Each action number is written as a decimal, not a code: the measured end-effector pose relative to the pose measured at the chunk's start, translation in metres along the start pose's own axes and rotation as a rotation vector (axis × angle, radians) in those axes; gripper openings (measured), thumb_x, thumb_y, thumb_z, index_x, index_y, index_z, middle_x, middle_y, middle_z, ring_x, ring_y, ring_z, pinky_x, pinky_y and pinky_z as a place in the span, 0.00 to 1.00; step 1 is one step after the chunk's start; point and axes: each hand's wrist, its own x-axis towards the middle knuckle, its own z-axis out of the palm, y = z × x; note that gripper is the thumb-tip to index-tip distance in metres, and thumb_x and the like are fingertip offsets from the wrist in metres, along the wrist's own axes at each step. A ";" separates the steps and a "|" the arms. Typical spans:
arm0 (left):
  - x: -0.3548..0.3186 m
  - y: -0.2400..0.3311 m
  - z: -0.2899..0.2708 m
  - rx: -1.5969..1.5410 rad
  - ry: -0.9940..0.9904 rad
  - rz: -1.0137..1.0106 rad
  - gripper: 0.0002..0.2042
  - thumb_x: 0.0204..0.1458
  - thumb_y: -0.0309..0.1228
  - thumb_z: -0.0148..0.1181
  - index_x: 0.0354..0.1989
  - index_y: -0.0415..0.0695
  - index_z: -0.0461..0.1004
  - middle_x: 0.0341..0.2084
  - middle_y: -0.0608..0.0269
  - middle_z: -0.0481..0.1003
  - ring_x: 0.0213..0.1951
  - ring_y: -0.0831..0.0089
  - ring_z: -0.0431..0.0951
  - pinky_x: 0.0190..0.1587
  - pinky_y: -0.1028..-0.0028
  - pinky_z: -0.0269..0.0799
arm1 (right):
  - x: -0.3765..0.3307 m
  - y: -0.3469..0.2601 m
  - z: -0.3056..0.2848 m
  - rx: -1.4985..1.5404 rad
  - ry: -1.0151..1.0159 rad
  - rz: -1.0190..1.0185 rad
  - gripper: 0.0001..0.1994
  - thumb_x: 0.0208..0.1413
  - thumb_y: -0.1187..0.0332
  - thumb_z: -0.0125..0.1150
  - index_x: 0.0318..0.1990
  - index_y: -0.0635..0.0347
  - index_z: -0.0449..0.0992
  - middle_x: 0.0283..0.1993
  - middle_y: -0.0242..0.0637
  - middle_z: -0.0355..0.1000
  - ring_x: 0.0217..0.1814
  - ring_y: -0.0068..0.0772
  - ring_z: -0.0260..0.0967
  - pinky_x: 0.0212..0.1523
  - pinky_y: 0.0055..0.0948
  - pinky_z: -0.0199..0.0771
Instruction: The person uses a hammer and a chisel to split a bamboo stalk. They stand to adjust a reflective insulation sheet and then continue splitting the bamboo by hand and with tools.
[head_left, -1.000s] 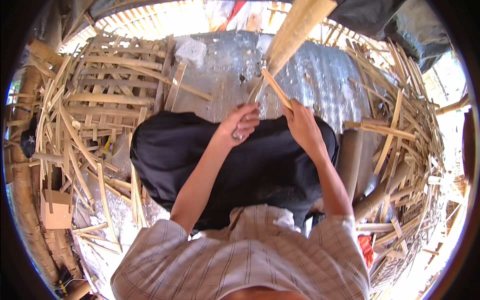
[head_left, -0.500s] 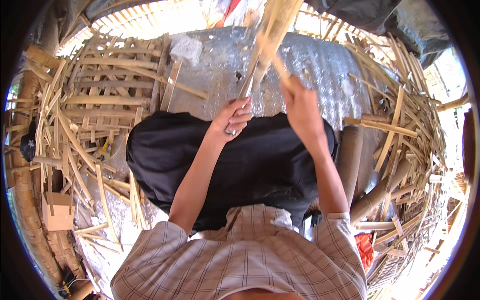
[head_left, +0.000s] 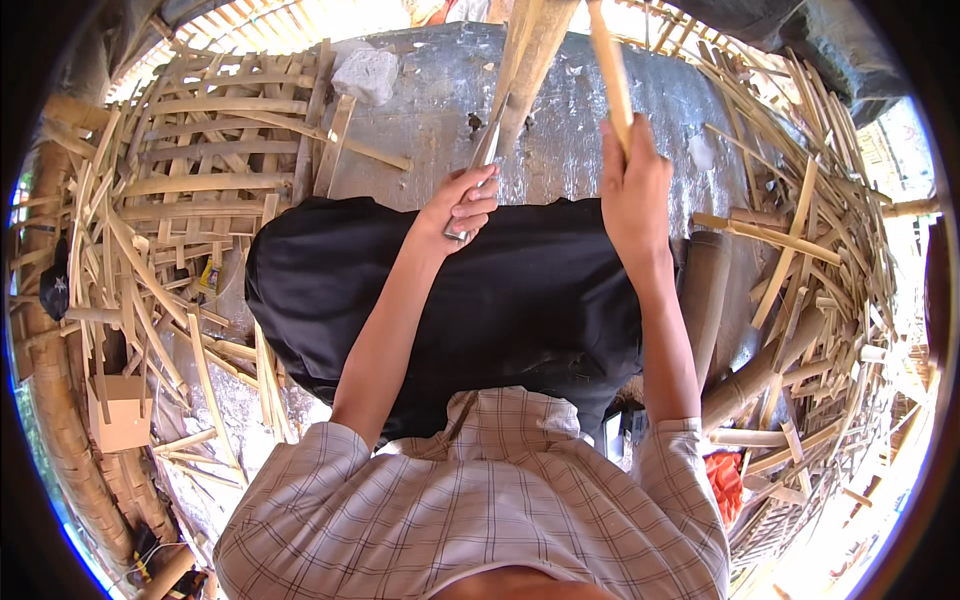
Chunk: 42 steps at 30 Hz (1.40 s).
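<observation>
My left hand [head_left: 459, 206] is wrapped around the metal handle of a knife [head_left: 488, 147], whose blade points away from me. That blade lies against the near part of a long bamboo pole [head_left: 543, 62], which is split lengthwise and runs up past the top edge of the view. Off to the right, my right hand [head_left: 637, 190] grips a pale wooden stick [head_left: 610, 72], raised and apart from both the knife and the pole. The stick's far end is slightly blurred.
Black cloth [head_left: 450, 310] covers my lap. Beyond it lies a grey sheet [head_left: 410, 125] with a pale stone block [head_left: 365, 76] on it. Bamboo strips [head_left: 215, 185] are piled at left, more strips [head_left: 800, 240] at right. A cardboard box [head_left: 120, 412] sits far left.
My right hand and the wooden stick have swung right, away from the knife and pole. My left hand keeps its hold on the knife. The whole view has shifted slightly.
</observation>
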 end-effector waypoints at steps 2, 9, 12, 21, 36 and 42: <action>0.009 0.005 0.005 0.017 -0.031 -0.007 0.07 0.66 0.30 0.56 0.43 0.39 0.71 0.19 0.75 0.61 0.12 0.91 0.55 0.08 0.87 0.49 | 0.003 -0.010 -0.001 0.115 0.170 0.035 0.09 0.67 0.69 0.56 0.44 0.67 0.67 0.24 0.59 0.72 0.27 0.69 0.72 0.30 0.58 0.71; 0.021 0.003 -0.003 0.030 -0.004 -0.021 0.07 0.67 0.31 0.56 0.42 0.40 0.70 0.19 0.75 0.61 0.12 0.91 0.56 0.08 0.87 0.49 | -0.011 0.056 0.036 -0.160 -0.197 -0.036 0.11 0.65 0.70 0.58 0.47 0.70 0.68 0.26 0.62 0.73 0.29 0.69 0.73 0.30 0.55 0.73; 0.012 0.000 -0.015 -0.058 -0.089 -0.031 0.07 0.67 0.30 0.55 0.43 0.38 0.69 0.19 0.75 0.61 0.12 0.91 0.56 0.08 0.87 0.50 | -0.010 0.004 0.014 0.020 -0.027 0.005 0.11 0.67 0.69 0.57 0.47 0.70 0.68 0.26 0.62 0.72 0.29 0.68 0.73 0.27 0.54 0.71; 0.017 -0.012 -0.007 0.032 0.102 -0.043 0.08 0.66 0.30 0.57 0.44 0.38 0.70 0.20 0.73 0.61 0.12 0.90 0.56 0.08 0.86 0.51 | -0.025 0.079 0.072 -0.095 -0.169 -0.092 0.11 0.67 0.67 0.57 0.44 0.68 0.68 0.25 0.61 0.72 0.33 0.70 0.73 0.29 0.64 0.66; 0.029 -0.006 -0.041 -0.121 -0.007 -0.079 0.13 0.65 0.29 0.56 0.27 0.46 0.64 0.16 0.75 0.61 0.12 0.89 0.55 0.11 0.85 0.52 | -0.016 0.063 0.062 -0.045 -0.148 -0.134 0.12 0.66 0.65 0.58 0.43 0.66 0.68 0.25 0.60 0.71 0.31 0.71 0.71 0.32 0.63 0.69; 0.036 -0.014 -0.026 -0.056 0.083 -0.074 0.12 0.64 0.27 0.56 0.27 0.45 0.63 0.17 0.74 0.62 0.12 0.89 0.56 0.10 0.85 0.52 | -0.025 0.064 0.068 -0.055 -0.114 0.088 0.13 0.68 0.64 0.54 0.47 0.67 0.67 0.27 0.60 0.73 0.32 0.69 0.73 0.31 0.60 0.73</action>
